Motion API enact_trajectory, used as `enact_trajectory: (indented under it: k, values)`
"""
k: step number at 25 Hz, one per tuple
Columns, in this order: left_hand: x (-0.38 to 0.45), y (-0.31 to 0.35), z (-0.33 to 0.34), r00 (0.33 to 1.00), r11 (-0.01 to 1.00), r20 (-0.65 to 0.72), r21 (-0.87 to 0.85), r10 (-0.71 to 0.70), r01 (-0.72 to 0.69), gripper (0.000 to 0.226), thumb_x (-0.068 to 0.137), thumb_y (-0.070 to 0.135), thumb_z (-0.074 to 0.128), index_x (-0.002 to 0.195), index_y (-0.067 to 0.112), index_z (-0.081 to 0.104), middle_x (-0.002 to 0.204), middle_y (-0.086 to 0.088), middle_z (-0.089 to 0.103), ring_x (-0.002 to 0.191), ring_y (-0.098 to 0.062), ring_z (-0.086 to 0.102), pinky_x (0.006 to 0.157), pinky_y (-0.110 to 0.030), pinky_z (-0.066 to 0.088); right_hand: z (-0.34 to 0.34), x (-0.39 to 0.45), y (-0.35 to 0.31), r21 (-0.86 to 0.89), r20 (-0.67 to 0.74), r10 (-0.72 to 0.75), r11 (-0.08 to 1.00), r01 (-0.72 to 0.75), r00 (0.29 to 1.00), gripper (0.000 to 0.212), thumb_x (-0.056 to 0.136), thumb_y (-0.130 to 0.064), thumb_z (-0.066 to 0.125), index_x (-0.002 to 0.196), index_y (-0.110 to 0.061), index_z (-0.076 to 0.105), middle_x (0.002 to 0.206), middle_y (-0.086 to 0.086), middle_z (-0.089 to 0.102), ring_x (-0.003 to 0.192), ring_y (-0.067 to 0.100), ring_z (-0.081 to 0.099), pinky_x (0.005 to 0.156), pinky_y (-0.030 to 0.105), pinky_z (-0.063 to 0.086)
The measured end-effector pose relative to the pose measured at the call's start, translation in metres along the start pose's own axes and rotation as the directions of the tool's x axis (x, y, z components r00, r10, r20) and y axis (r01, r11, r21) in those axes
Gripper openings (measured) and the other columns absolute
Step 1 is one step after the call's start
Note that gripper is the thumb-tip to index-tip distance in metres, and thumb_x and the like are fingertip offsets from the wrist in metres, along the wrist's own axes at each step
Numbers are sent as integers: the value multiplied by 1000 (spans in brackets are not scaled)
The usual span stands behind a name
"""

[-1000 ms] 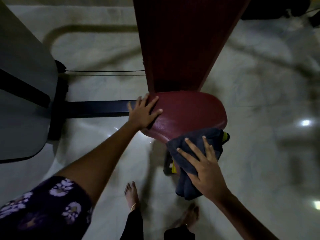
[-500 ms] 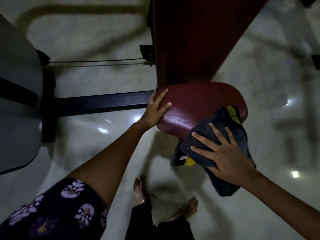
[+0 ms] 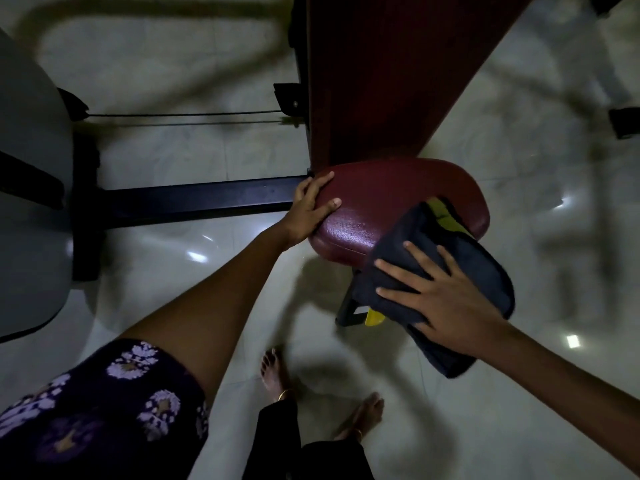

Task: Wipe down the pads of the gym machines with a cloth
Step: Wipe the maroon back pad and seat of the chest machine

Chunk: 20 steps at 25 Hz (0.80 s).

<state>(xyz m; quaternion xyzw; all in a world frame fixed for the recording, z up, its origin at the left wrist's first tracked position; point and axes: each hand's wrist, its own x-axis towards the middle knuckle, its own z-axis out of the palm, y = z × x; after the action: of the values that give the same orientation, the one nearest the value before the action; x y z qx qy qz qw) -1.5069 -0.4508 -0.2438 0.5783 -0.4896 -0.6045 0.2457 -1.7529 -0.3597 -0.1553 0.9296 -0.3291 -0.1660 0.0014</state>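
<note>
Floral sleeve, lower left; bare feet on pale glossy floor.
Right hand: fingers spread flat, palm pressing dark cloth with yellow trim; no clenched grip.
Cloth: draped over the near right edge of the maroon seat pad, part hanging below.
Left hand: fingers curled round the pad's left edge, grasping it.
Maroon back pad: rises behind the seat.
Black frame bar and grey machine panel: left.
</note>
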Motion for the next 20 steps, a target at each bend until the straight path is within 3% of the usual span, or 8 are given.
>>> enact_trajectory:
  k: [3, 6, 8, 10, 13, 16, 18, 20]
  values:
    - [1, -1, 1, 1000, 1000, -10, -4, 9, -9, 55, 97, 30, 50, 146, 32, 25, 153, -11, 6, 141, -25, 16, 101, -23, 19, 4, -26, 0, 114, -18, 36, 993, -33, 999, 48, 82, -43, 41, 128, -38, 52, 150, -7, 32, 138, 35, 25, 101, 63, 30]
    - [2, 2, 0, 1000, 1000, -4, 13, 2, -2, 56, 97, 31, 49, 146, 33, 24, 154, -11, 6, 141, -26, 16, 105, -28, 21, 3, 27, -8, 91, 8, 55, 994, -55, 998, 45, 74, -35, 66, 119, -38, 63, 150, -6, 35, 138, 36, 26, 97, 68, 30]
    - [-1, 4, 0, 1000, 1000, 7, 25, -19, 19, 55, 97, 31, 48, 146, 33, 23, 154, -11, 6, 142, -25, 15, 110, -34, 21, -3, 60, -8, 116, 67, 9, 993, -17, 998, 52, 79, -32, 68, 129, -41, 54, 156, -8, 21, 144, 35, 13, 105, 67, 18]
    - [-2, 6, 1, 999, 999, -5, 23, -48, 48, 51, 99, 31, 44, 146, 33, 25, 155, -9, 8, 142, -22, 14, 113, -37, 18, 0, 64, 1, 180, 125, -40, 984, 17, 991, 50, 92, -32, 53, 139, -44, 39, 158, -14, 2, 146, 28, -7, 112, 60, 2]
    - [-5, 12, 13, 979, 989, -187, -137, -75, 50, 43, 103, 29, 32, 146, 22, 29, 150, -7, 27, 137, -21, 28, 114, -35, 24, 7, 37, 21, 364, -48, -61, 928, 74, 997, 42, 92, -42, 46, 134, -44, 46, 153, -19, 15, 145, 15, 3, 114, 51, 6]
    - [-29, 14, 52, 864, 973, -473, -219, -173, 74, 46, 102, 33, 33, 144, 16, 34, 145, -8, 40, 130, -23, 41, 111, -40, 32, 16, 36, 50, 609, -49, 57, 793, -16, 997, 48, 87, -55, 35, 131, -41, 50, 147, -25, 21, 141, 3, 8, 113, 37, 0]
    - [-55, 15, 87, 780, 969, -585, -226, -220, 103, 55, 99, 37, 37, 147, 13, 29, 150, -10, 34, 136, -25, 34, 113, -44, 28, 24, 52, 70, 671, -14, 142, 736, -96, 990, 51, 85, -56, 35, 134, -43, 39, 146, -26, 21, 142, 5, 10, 114, 37, -1]
    - [-75, 34, 122, 723, 958, -633, -248, -275, 147, 61, 99, 32, 42, 150, 9, 18, 156, -9, 18, 143, -24, 19, 118, -40, 17, 34, 68, 97, 640, -24, 238, 750, -168, 971, 55, 86, -56, 35, 138, -43, 26, 149, -21, 21, 144, 13, 12, 114, 42, 2]
